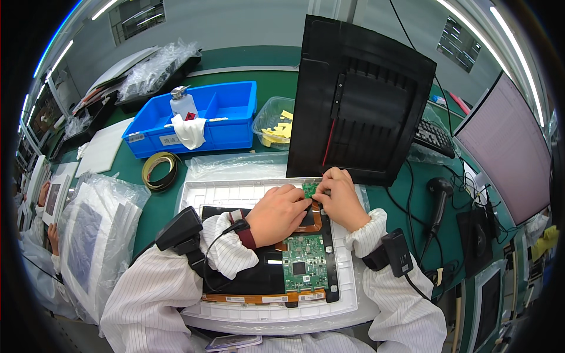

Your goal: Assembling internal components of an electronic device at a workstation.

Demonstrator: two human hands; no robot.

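My left hand point(279, 215) and my right hand point(342, 201) meet with fingertips pinched together at the upper end of an orange flex cable point(318, 221). That end lies at the lower edge of a small green circuit board point(309, 188). My fingers hide what is between them. The cable bends down toward a larger green circuit board point(306, 263) with a dark square chip. Both boards are on a black display panel point(247, 270) lying in a white frame point(346, 282). An orange strip point(253, 299) runs along the panel's near edge.
Behind my hands a black cover point(365, 100) stands upright. A blue bin point(229, 130) with a bottle point(183, 103), a clear tub point(268, 117) of yellow pieces and tape rolls point(160, 170) lie left. Bagged panels point(97, 235) are further left; a scanner point(438, 200) and monitor point(500, 147) right.
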